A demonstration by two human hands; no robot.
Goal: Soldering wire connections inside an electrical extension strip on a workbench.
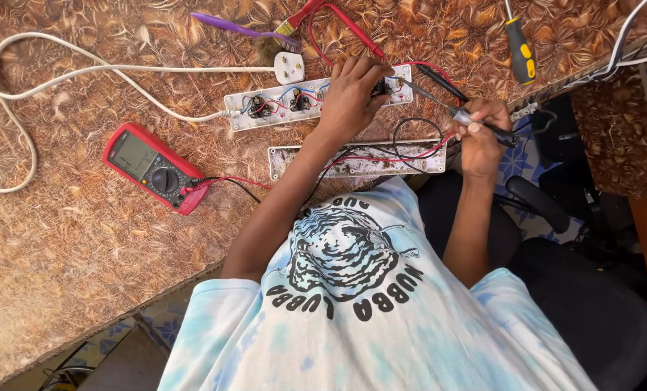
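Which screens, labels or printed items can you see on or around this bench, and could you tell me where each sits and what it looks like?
Multimeter: on the table, left of the person's left arm; red casing, dark face, round dial; its grey rectangular screen sits at the upper-left end.
Shirt print: on the person's pale blue tie-dye shirt, bottom centre; round black swirling graphic ringed by black lettering.
No packages or signs are visible.

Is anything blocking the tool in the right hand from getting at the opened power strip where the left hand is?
Nothing visible does. The right hand holds a thin tool whose tip already reaches the right end of the opened power strip, beside the left hand. Red and black leads lie nearer the person, not across the tool's line.
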